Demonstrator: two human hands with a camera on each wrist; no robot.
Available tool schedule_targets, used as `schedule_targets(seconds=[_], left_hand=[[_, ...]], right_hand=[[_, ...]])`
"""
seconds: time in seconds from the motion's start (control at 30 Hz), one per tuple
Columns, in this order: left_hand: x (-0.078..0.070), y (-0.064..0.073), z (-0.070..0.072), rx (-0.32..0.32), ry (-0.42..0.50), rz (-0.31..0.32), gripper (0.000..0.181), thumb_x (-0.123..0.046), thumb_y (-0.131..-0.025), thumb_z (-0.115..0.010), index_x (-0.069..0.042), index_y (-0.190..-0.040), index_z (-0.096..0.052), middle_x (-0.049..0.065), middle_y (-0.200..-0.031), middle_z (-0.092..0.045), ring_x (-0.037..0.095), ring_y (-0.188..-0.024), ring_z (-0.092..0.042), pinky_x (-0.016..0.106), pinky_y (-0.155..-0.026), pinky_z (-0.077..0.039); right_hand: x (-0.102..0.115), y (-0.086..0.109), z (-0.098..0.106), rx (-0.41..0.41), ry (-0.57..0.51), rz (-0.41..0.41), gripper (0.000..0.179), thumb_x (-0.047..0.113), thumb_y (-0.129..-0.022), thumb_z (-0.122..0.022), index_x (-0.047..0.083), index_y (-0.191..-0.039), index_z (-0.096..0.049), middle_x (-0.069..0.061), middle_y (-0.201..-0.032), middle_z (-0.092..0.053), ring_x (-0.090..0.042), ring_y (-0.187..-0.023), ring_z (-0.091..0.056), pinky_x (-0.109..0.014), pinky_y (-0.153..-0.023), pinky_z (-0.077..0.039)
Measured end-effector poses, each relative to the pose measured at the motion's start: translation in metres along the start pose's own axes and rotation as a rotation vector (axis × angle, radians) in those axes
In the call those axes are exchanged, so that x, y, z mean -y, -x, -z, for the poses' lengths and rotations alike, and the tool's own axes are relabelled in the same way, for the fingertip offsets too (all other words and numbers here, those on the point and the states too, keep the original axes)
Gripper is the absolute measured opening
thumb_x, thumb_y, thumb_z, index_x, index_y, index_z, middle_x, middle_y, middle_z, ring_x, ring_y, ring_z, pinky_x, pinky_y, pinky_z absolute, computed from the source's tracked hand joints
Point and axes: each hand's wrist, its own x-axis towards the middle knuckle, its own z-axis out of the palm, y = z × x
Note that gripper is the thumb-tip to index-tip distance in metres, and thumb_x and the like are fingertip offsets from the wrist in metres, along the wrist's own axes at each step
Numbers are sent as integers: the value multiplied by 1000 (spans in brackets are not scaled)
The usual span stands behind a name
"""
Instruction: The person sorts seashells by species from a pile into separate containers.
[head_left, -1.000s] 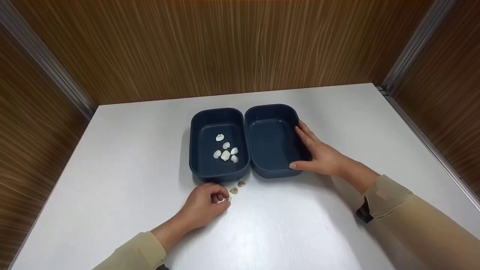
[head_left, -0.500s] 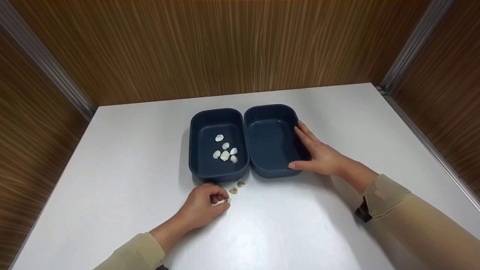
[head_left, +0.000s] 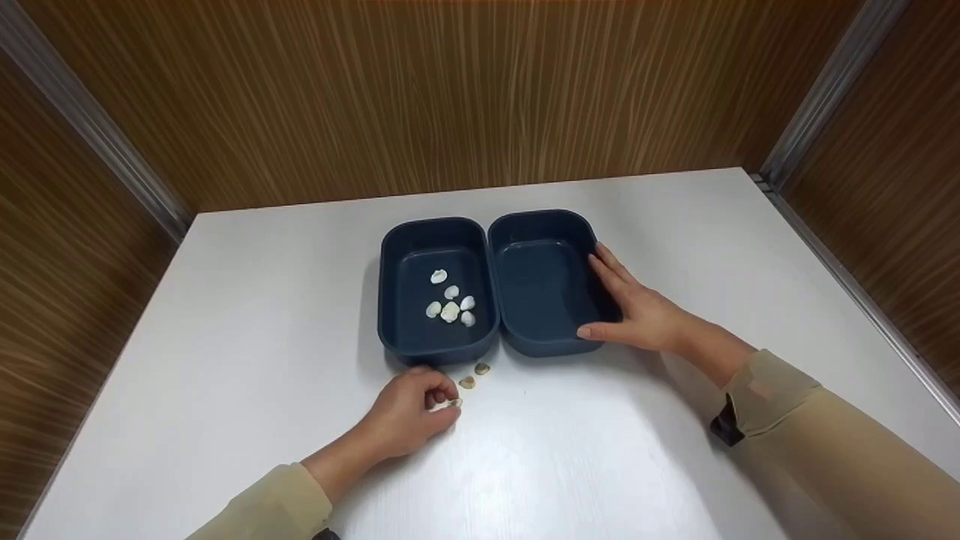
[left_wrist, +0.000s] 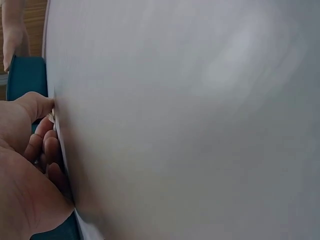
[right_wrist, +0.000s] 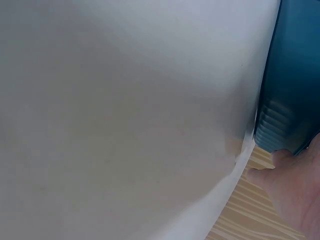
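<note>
In the head view, my left hand (head_left: 411, 412) is on the table at the front of the left blue box (head_left: 439, 354). Its thumb and curled index finger pinch a small pale seashell (head_left: 456, 403), mostly hidden by the fingers. The left wrist view shows the shell (left_wrist: 51, 117) between thumb and finger, low against the tabletop. Two brownish seashells, a nearer one (head_left: 467, 382) and a farther one (head_left: 482, 368), lie just beyond the fingertips. My right hand (head_left: 645, 316) rests with extended fingers on the right side of the right blue box (head_left: 551, 346), thumb at its front rim.
Several white seashells (head_left: 450, 311) lie inside the left box. The right box has a bare floor and stands against the left one. Both are on a white table (head_left: 285, 322), with a wood-patterned panel (head_left: 480, 97) behind and others at the sides.
Hardly anything differs. My left hand stays at the same shell with tiny finger shifts, and my right hand keeps its place on the right box.
</note>
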Motion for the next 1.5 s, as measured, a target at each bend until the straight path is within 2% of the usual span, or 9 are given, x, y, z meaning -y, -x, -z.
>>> schedule_targets(seconds=[0.23,0.53,0.8,1.0,1.1,1.23,1.37,1.5], left_hand=[[1,-2,-1,-4,1,1,7,-12,-88,-78,-14,-92,-73,-5,-89,-58,12,-82,-53,27,-75,-45],[2,-2,2,5,69,28,10,-7,-89,-76,-13,-96,-73,-4,-93,-61,14,-86,-57,25,-77,-49],[-1,2,9,-26,98,-19,14,1,-88,-74,-10,-96,-73,-1,-93,-66,11,-82,-61,22,-72,-52],[-19,0,24,-29,67,-87,16,2,-88,-74,-11,-99,-74,-5,-95,-66,15,-87,-65,30,-76,-54],[-33,-5,36,-43,56,-126,16,0,-89,-74,-12,-100,-75,-6,-95,-67,15,-88,-65,32,-75,-54],[-50,-18,50,-68,66,-161,17,-1,-91,-76,-14,-102,-75,-6,-97,-67,13,-89,-64,28,-76,-55],[-64,-38,62,-97,63,-200,15,-3,-93,-78,-14,-103,-75,-5,-100,-68,13,-92,-65,31,-77,-56],[-75,-59,71,-116,41,-229,12,-7,-94,-78,-12,-105,-75,-3,-100,-69,20,-94,-66,38,-79,-56]], right_hand=[[-2,0,0,-7,5,0,117,57,-93,-76,12,-172,-2,1,-178,12,-33,-163,-7,-61,-125,-23],[-3,-1,-2,-11,4,-8,118,57,-93,-77,10,-172,-4,0,-179,11,-34,-163,-8,-61,-125,-24],[-2,-5,-2,0,-3,-29,119,59,-92,-77,13,-172,-2,4,-178,13,-32,-163,-7,-60,-126,-23],[-1,-7,-3,-1,-2,-30,119,60,-92,-77,13,-172,-2,4,-178,13,-32,-163,-8,-60,-126,-23],[0,-8,-4,-1,1,-27,119,60,-92,-76,13,-172,-2,4,-178,13,-32,-163,-8,-60,-126,-23],[0,-9,-4,-1,4,-27,119,62,-92,-75,14,-172,-2,4,-178,13,-32,-163,-8,-60,-126,-23],[0,-8,-5,-6,9,-27,119,62,-92,-76,13,-172,-2,4,-178,13,-33,-163,-9,-61,-125,-23],[-1,-8,-6,-9,18,-25,119,63,-92,-75,13,-172,-3,2,-179,12,-34,-162,-12,-61,-125,-25]])
